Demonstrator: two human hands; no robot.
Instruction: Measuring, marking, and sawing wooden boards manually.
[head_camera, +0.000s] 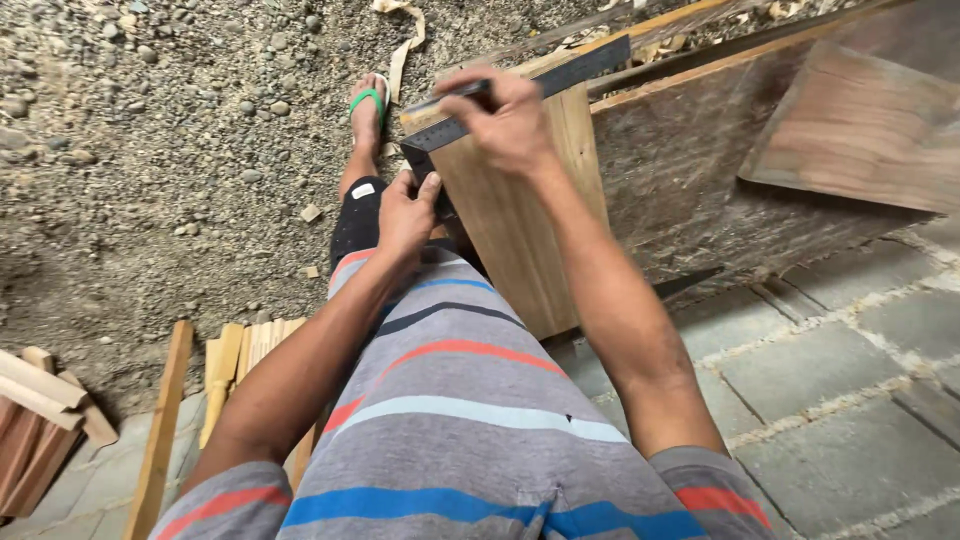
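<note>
My right hand (508, 120) presses a steel square (560, 75) across the plank (520, 215). My left hand (405, 215) grips its black handle at the edge.

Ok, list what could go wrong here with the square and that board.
1. The board leans against the person's leg rather than sitting clamped, so it could shift and throw off the mark.
2. The left hand grips only the stock of the try square, so the blade may pivot off true under the right hand.
3. The foot in an open green sandal sits just past the board's end; a slipping board could land on it.
</note>
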